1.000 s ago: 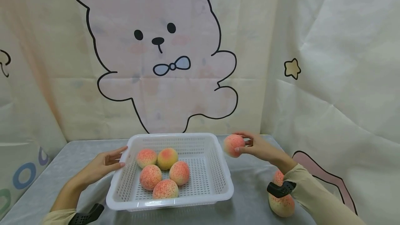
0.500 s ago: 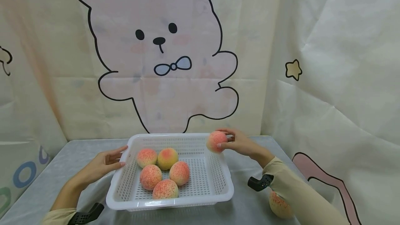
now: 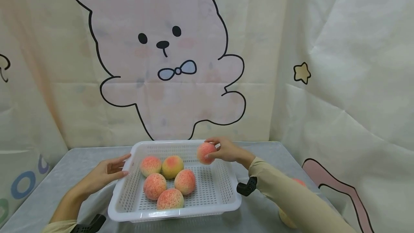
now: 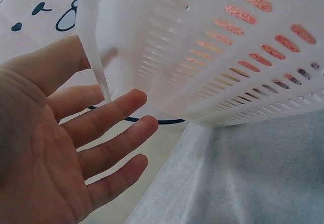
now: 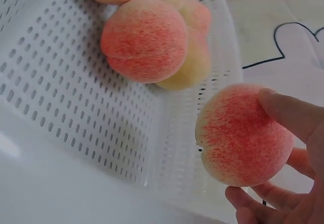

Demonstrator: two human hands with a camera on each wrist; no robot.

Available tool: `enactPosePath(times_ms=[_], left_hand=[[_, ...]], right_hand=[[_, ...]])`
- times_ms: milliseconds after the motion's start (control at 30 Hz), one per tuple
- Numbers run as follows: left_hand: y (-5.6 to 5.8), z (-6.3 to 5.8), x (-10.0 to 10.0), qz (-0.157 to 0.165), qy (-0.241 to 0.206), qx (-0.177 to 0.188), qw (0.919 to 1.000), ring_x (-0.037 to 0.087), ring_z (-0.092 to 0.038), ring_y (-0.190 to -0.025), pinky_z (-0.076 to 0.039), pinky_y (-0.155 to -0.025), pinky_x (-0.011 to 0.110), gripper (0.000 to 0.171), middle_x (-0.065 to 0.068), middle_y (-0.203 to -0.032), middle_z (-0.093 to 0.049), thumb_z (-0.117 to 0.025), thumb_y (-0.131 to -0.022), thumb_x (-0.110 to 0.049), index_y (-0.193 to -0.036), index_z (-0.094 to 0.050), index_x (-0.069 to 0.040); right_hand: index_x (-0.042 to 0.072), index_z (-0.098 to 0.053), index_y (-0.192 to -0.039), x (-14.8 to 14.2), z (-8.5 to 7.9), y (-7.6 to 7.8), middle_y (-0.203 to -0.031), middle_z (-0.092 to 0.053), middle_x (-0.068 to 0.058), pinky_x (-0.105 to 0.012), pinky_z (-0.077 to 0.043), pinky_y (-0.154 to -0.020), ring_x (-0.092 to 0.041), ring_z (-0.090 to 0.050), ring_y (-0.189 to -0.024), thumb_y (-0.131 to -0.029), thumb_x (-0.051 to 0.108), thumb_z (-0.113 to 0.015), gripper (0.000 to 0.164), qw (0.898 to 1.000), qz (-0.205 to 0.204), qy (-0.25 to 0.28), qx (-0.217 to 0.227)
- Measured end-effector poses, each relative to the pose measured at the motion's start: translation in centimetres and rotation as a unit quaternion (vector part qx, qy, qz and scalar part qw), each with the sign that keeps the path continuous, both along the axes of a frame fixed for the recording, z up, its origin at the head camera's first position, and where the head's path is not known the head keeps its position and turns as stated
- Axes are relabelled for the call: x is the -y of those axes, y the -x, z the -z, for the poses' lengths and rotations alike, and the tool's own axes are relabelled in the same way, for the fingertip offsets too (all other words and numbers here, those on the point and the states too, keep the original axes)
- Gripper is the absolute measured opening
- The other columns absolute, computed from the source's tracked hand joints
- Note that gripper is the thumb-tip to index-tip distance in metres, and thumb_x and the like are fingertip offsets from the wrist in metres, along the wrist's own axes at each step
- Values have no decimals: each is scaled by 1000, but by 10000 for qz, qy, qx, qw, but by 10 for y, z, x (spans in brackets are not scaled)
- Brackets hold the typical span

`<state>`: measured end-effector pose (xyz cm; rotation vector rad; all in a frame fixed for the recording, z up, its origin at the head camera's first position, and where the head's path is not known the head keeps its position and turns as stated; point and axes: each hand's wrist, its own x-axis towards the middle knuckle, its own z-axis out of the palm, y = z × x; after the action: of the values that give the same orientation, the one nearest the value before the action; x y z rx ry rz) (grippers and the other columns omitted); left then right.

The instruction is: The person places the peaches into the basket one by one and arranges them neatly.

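Observation:
A white plastic basket (image 3: 207, 209) with slotted walls stands on the table, several peaches (image 3: 154, 186) lying together inside it. My left hand (image 3: 98, 177) holds the basket's left rim, thumb and index finger at the top edge. The other fingers reach underneath the rim, loosely extended, in the left wrist view. Over the basket's back right corner, my right hand (image 3: 228, 151) grips another peach (image 5: 245, 135), red and pale yellow. The thumb is on one side of it and the fingers on the other.
More peaches (image 3: 286, 220) lie right of the basket, mostly hidden by the right sleeve. A grey cloth (image 3: 258, 146) covers the table. Behind it hangs a curtain (image 3: 255, 46) with a cartoon animal, and pale curtains flank both sides.
My right hand has carried its peach leftward from outside the basket's right rim to above the inside. The left hand stays at the left rim, and the basket has hardly moved.

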<state>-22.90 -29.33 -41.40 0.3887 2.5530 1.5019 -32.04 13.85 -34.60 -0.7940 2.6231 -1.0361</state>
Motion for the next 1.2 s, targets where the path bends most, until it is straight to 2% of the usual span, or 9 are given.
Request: enactPosePath(times_ms=[167, 367, 600, 833, 1000, 1200], left_hand=[[0, -1, 1, 75, -34, -38, 10000, 44, -60, -127, -59, -90, 46, 73, 31, -148, -50, -61, -101, -25, -159, -24, 0], [0, 0, 0, 2, 28, -92, 10000, 45, -59, -129, -58, -92, 48, 73, 30, -148, -51, -62, -101, -26, -159, -26, -1], [-1, 3, 0, 22, 14, -126, 9999, 45, -60, -127, -59, -90, 46, 73, 31, -147, -50, -62, -100, -25, -158, -27, 0], [0, 0, -2, -13, 48, -151, 9999, 47, -59, -128, -59, -91, 50, 73, 32, -147, -50, -63, -100, -25, -158, -27, 1], [1, 0, -2, 43, 8, -103, 9999, 46, -60, -127, -59, -91, 48, 73, 31, -148, -50, -63, -100, -25, -159, -26, 0], [1, 2, 0, 14, -10, -97, 10000, 44, -61, -126, -60, -90, 44, 73, 31, -147, -51, -63, -100, -25, -159, -26, 0]], right_hand=[[4, -64, -132, 18, 4, 1, -120, -68, -16, -29, -55, -75, -22, -64, -98, -84, 21, -82, 54, 9973, 180, -575, -413], [6, -63, -130, 36, 10, 1, -106, -69, -9, -32, -55, -76, -17, -63, -88, -86, 28, -80, 52, 9905, 457, -1239, -389], [3, -66, -119, 49, 15, -2, -105, -71, -8, -34, -54, -78, -16, -60, -88, -83, 26, -80, 44, 9816, 436, -1771, -567], [-1, -67, -106, 56, 21, -6, -97, -69, -9, -35, -54, -81, -17, -58, -85, -82, 22, -79, 36, 9693, 482, -2283, -779], [-2, -67, -104, 57, 22, -6, -95, -69, -9, -36, -54, -81, -18, -60, -85, -82, 22, -78, 34, 9660, 547, -2416, -745], [0, -66, -103, 66, 21, -4, -93, -68, -8, -34, -52, -76, -17, -57, -82, -83, 23, -77, 33, 9692, 670, -2299, -584]])
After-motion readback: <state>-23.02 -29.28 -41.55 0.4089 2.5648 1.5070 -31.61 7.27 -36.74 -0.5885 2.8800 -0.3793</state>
